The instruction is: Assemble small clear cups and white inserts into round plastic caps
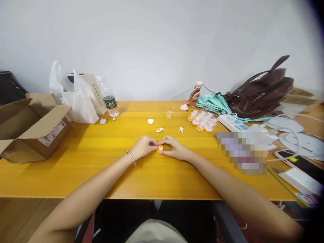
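Note:
A small round orange and white piece [160, 148] is between my two hands, low over the yellow table [141, 182]. My left hand [145, 147] pinches its left edge with thumb and fingertips. On the other side, my right hand [174, 148] curves thumb and index finger around the piece and grips it. Just beyond the hands lie small white cut-out pieces [160, 130] and another white cut-out piece [181, 129]. Farther back are a white round disc [150, 121] and a clear small cup [169, 114]. Several clear-topped capsules with orange or white bases [202, 120] stand grouped at the right.
An opened cardboard box [32, 135], a white plastic bag [81, 101] and a water bottle [109, 98] stand at left. To the right are a brown drink bottle [194, 94], teal cloth [215, 104], brown leather bag [260, 94], power strip [234, 123] and phone [303, 165].

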{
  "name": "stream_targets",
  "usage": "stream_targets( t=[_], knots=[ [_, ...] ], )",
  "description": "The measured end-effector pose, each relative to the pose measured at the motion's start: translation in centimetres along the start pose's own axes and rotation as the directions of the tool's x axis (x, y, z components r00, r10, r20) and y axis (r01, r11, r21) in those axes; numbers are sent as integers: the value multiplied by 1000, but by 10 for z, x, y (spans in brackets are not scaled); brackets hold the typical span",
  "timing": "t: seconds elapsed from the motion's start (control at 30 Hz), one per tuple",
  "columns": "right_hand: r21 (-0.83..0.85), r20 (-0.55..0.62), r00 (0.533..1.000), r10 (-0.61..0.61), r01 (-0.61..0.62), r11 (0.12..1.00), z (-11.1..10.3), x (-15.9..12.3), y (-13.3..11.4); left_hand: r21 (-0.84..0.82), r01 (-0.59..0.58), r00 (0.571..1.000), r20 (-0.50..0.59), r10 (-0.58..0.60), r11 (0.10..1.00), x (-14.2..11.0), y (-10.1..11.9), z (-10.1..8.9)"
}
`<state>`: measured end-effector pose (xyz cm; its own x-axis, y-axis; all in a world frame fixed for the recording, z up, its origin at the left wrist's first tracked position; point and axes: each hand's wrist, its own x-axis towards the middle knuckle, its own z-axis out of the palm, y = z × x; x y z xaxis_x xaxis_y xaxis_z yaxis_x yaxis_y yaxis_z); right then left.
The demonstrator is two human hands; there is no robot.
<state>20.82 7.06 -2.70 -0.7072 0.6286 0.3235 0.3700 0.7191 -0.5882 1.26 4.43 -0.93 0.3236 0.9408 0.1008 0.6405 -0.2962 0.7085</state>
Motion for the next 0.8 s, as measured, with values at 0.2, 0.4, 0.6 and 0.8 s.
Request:
stream_targets(
  t=[0.2,0.4,0.6,0.8],
  knots=[
    [-13,16,1000,-3,3,1000,0,0,-1,358,-206,979,70,194,911,-7,13,-11],
    [-3,22,1000,6,-6,1000,-1,0,-2,482,-428,902,177,394,764,-3,4,-16],
    [10,16,1000,9,-9,1000,0,0,0,544,-407,903,122,411,734,-4,2,-9],
    [13,22,1000,11,-12,1000,0,0,-1,522,-385,909,73,409,761,-8,6,-6]
  ],
)
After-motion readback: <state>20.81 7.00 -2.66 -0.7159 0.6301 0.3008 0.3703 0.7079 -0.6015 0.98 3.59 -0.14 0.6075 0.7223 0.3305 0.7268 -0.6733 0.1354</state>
